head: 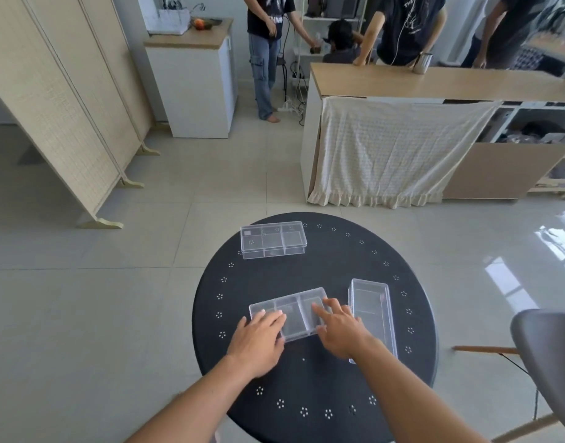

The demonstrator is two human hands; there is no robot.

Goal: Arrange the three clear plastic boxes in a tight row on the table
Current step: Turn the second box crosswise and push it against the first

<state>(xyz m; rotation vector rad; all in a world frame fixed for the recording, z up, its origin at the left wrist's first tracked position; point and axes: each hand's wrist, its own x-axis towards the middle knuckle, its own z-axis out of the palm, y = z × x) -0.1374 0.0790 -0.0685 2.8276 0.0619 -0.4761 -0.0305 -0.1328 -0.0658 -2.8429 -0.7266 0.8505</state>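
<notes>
Three clear plastic boxes lie on a round black table (pixel 313 388). The middle box (pixel 292 310) sits near the table's centre, slightly turned, with three compartments. My left hand (pixel 258 342) rests flat on its left end. My right hand (pixel 337 330) presses fingertips on its right end. A second box (pixel 370 310) lies lengthwise just right of my right hand, its near end partly hidden by my wrist. The third box (pixel 273 239) stands apart at the far left edge of the table.
A dark chair (pixel 549 356) stands close at the right of the table. Beyond are a cloth-draped counter (pixel 402 155), a folding screen (pixel 60 116) at the left and several people standing at the back. Tiled floor surrounds the table.
</notes>
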